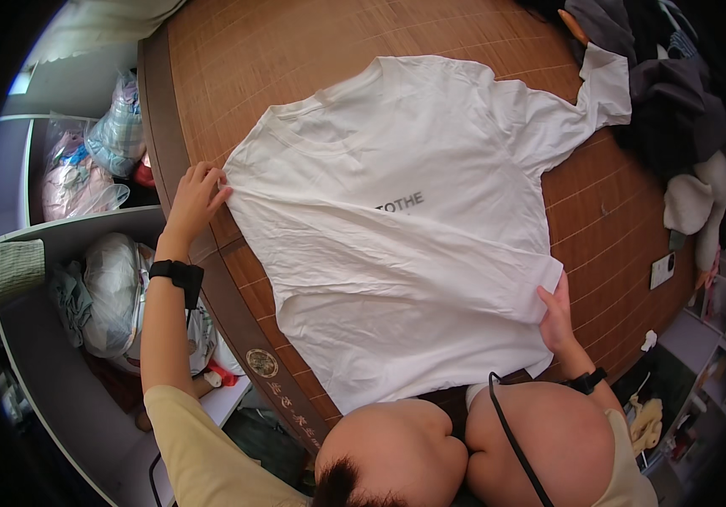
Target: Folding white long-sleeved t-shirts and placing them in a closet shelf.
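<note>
A white long-sleeved shirt lies spread on a brown bamboo sleeping mat, its neckline towards the upper left. Dark printed lettering on its chest is partly covered by a sleeve that runs diagonally across the body. My left hand pinches the shirt at the shoulder edge. At the other end of that sleeve, my right hand grips the cuff near the shirt's side. The other sleeve stretches out to the upper right, wrinkled and bent near its cuff.
Dark clothes are heaped at the far right, near a white smartphone. Left of the mat's brown border, shelves hold plastic bags of fabric. My bare knees are at the shirt's hem, with a black cable hanging over one.
</note>
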A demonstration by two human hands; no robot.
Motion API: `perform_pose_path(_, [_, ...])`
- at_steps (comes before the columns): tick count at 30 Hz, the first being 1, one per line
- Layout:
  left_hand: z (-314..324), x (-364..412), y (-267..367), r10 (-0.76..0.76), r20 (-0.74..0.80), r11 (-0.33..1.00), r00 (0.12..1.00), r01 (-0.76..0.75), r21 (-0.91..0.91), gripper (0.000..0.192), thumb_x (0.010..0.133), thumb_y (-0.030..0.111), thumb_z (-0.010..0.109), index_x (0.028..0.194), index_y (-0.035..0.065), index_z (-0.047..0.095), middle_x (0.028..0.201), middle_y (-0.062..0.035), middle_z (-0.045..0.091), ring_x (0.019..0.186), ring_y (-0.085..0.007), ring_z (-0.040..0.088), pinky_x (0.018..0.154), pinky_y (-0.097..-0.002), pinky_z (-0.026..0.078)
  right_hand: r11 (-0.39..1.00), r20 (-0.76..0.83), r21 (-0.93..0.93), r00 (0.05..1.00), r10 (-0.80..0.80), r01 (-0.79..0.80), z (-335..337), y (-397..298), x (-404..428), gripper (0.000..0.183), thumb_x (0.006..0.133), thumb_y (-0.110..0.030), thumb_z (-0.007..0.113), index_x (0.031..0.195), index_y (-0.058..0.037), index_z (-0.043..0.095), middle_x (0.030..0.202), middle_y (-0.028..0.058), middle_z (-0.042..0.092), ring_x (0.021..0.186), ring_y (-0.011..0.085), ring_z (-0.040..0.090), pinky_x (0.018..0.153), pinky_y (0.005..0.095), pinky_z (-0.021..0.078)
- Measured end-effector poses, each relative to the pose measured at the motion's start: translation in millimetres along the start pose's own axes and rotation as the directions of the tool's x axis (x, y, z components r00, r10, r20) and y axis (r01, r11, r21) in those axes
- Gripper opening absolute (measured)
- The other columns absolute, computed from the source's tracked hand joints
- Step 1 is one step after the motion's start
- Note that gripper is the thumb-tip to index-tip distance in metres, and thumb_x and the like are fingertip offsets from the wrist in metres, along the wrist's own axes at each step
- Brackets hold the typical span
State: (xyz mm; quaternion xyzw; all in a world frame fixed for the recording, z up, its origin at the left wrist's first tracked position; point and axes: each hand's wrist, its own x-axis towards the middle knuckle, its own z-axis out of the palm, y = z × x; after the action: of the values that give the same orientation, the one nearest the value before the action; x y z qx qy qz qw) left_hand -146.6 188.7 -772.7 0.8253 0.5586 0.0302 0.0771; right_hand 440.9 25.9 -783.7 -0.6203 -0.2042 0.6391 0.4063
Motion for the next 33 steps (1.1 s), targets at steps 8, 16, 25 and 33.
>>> perform_pose_path(8, [4,-7,-10,-0.016,-0.011,1.000,1.000,0.016,-0.006,0.012,0.084,0.010,0.059,0.095,0.0098,0.057,0.102,-0.0061,0.055,0.098,-0.0288,0.052,0.082,-0.0375,0.040,0.990,-0.006,0.013,0.990,0.143,-0.143,-16,10,12,0.053,0.088,-0.008,0.057,0.137,-0.0018,0.037,0.132,0.0071,0.050,0.121,0.0168,0.047,0.102,0.0296,0.0356])
perform_pose_path(16, [3,-11,-4,-0.006,-0.028,1.000,1.000,0.006,0.014,0.017,0.078,0.001,0.062,0.093,0.0090,0.059,0.104,-0.0068,0.056,0.098,-0.0288,0.054,0.080,-0.0368,0.042,0.997,0.011,-0.032,0.997,0.073,-0.073,-8,7,18,0.053,0.088,-0.007,0.058,0.137,-0.0032,0.037,0.132,0.0064,0.049,0.120,0.0164,0.047,0.102,0.0295,0.0359])
perform_pose_path(25, [11,-5,-8,-0.148,-0.053,0.969,0.988,0.134,-0.209,0.008,0.087,0.004,0.056,0.094,0.0055,0.057,0.101,-0.0150,0.055,0.096,-0.0351,0.055,0.078,-0.0405,0.045,0.996,0.008,-0.079,0.999,-0.044,0.045,-2,3,17,0.057,0.088,-0.006,0.058,0.139,-0.0027,0.032,0.135,0.0069,0.046,0.122,0.0165,0.045,0.103,0.0293,0.0336])
perform_pose_path(33, [7,-4,20,-0.225,-0.203,0.973,0.953,0.208,-0.103,0.016,0.087,0.007,0.057,0.102,0.0033,0.056,0.103,-0.0183,0.053,0.095,-0.0362,0.055,0.078,-0.0394,0.045,0.989,-0.009,-0.134,0.998,0.068,-0.068,-12,19,27,0.047,0.090,-0.009,0.057,0.134,-0.0010,0.042,0.126,0.0059,0.054,0.114,0.0157,0.052,0.097,0.0280,0.0402])
